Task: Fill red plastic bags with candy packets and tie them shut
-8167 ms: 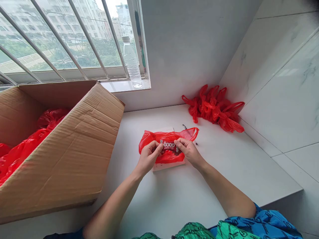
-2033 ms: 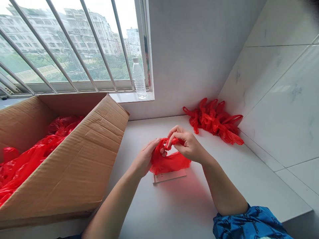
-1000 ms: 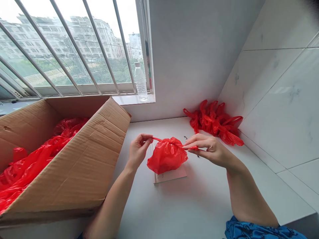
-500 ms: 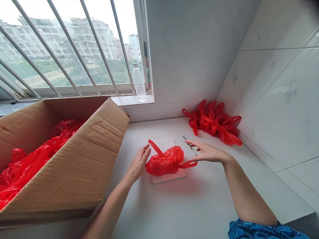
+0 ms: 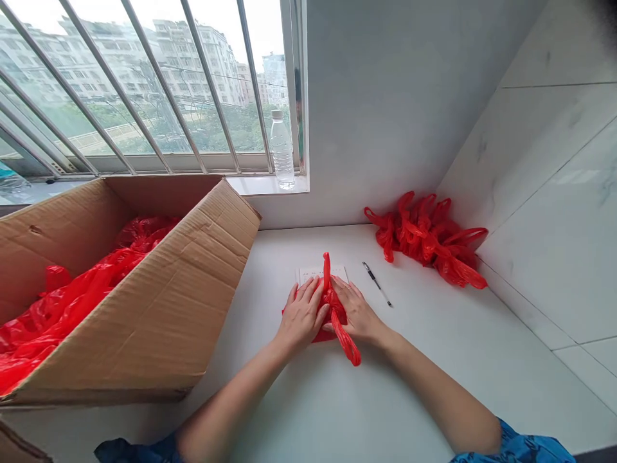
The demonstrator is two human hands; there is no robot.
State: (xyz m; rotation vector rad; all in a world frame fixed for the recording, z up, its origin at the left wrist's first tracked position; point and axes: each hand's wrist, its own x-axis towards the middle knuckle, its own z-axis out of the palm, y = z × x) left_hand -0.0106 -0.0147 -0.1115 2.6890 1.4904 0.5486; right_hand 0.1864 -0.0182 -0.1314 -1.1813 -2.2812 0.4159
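Observation:
A knotted red plastic bag [image 5: 339, 314] lies over a white notebook [image 5: 339, 271] on the table, one handle loop pointing away from me and the other toward me. My left hand [image 5: 303, 316] cups the bag's left side, its fingers laid over the plastic and its thumb near the knot. On the other side my right hand [image 5: 357, 314] holds the bag with fingers stretched along it and thumb close to the knot. Much of the bag is hidden under both hands. A black-and-clear pen [image 5: 376, 283] rests just right of the notebook.
On the left stands a big cardboard box [image 5: 193, 289] with red plastic bags [image 5: 103, 276] inside. A heap of red bags [image 5: 427, 235] lies in the back right corner. On the barred window's sill is a water bottle [image 5: 282, 154].
Both hands have closed in on the bag from either side. The bag has turned, so its loops now point away from and toward me. The view has shifted slightly.

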